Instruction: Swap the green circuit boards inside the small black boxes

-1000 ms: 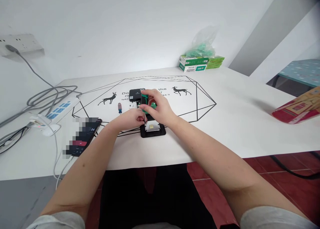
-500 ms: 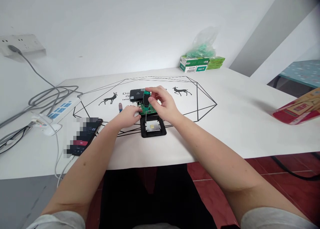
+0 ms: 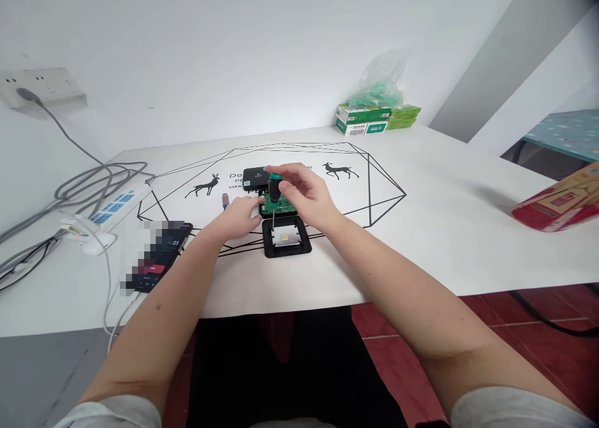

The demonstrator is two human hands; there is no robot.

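Note:
A green-and-black screwdriver [image 3: 275, 188] is in my right hand [image 3: 309, 197], its handle between thumb and fingers. Its thin shaft points down, with the tip over the upper left corner of a black frame [image 3: 287, 251] that has a silver metal plate [image 3: 292, 235] and a small yellowish square on it. Just behind that frame lies a green circuit board [image 3: 283, 208] in a dark housing, partly covered by my right hand. My left hand [image 3: 241, 217] grips the left edge of the board with thumb and fingertips. A black cover [image 3: 255, 177] rests behind the board.
Left of my left hand lies a small reddish-blue object [image 3: 225, 201]. A phone [image 3: 163, 259] is beside my left forearm, near a power strip [image 3: 116, 206] and grey cables. Green boxes [image 3: 365, 119] stand by the wall; a red-and-tan package [image 3: 556, 203] sits far right.
The screwdriver handle and my right hand have shifted slightly; my index finger now reaches farther left over the handle's top. My left hand stays at the board's edge.

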